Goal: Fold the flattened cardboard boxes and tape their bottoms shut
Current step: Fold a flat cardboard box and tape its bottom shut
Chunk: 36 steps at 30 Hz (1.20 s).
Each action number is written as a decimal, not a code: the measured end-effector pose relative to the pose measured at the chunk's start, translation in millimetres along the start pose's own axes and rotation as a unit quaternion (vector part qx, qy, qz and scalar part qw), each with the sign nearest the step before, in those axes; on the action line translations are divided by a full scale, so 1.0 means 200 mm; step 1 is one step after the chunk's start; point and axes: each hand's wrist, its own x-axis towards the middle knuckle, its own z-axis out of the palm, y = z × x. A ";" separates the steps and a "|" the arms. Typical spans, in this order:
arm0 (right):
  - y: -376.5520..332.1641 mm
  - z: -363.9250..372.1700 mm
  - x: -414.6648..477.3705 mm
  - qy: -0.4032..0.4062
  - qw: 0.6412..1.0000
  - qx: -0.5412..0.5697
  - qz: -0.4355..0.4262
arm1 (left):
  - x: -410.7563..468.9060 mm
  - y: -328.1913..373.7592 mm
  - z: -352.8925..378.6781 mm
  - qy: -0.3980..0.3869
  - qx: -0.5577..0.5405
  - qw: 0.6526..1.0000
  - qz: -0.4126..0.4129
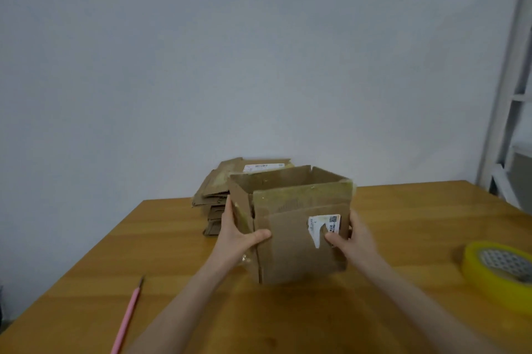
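— Hands? 
— Left hand (236,234) and right hand (353,238) grasp opposite sides of an opened cardboard box (296,227). 
— Where? 
— Upright on the wooden table (403,209), before stacked flattened boxes (227,181).

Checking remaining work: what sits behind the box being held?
A stack of flattened boxes on the table. The held box covers its right part, so its count is unclear.

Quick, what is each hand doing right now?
The left hand grips the cardboard box at its left edge.
The right hand grips the same box at its right edge.
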 end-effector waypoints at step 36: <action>-0.05 0.01 0.09 -0.118 0.982 -0.100 -0.111 | 0.05 -0.09 -0.07 0.037 -0.003 0.996 0.076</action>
